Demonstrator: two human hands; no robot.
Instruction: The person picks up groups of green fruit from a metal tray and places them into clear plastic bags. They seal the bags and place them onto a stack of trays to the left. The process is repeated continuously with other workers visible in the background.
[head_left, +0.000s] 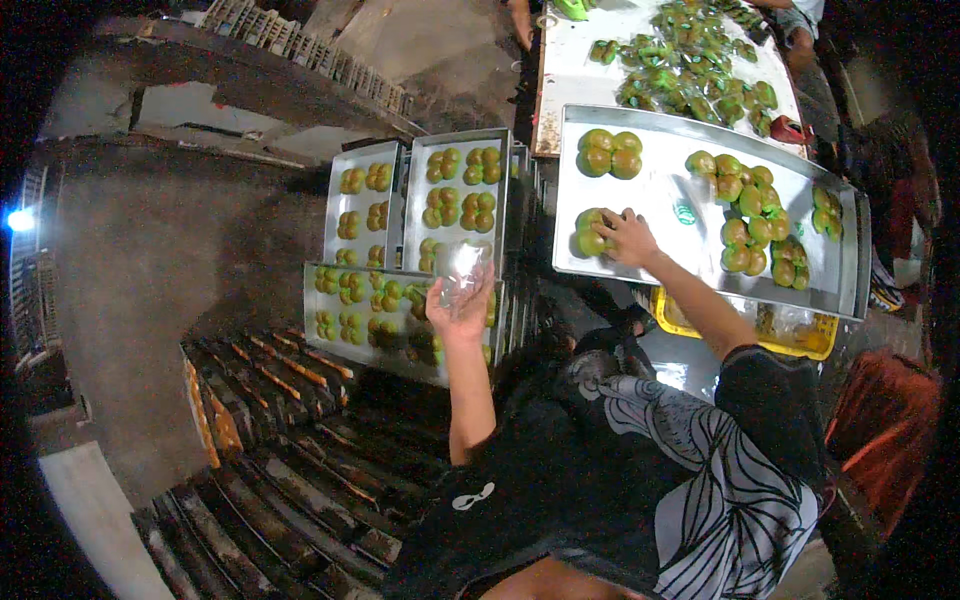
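Note:
My left hand (461, 319) holds up a clear plastic bag (466, 270) over metal trays of buns at the left. My right hand (631, 238) grips a cluster of green-brown buns (589, 234) near the left end of a large metal tray (652, 262). Behind it in this tray sits a similar four-bun cluster (611, 154). More bun clusters (750, 217) crowd the tray's right half. Between the groups lie clear bags with a green printed mark (685, 212); where one bag ends and another begins is hard to tell.
Several trays of buns (457, 187) stand at the left, with another tray (360, 307) in front. Bagged buns (690, 67) heap on a white table (577, 67) beyond. A yellow crate (821, 341) is under the large tray. Dark stacked racks (277, 480) fill the lower left. Other people (799, 34) are at the table.

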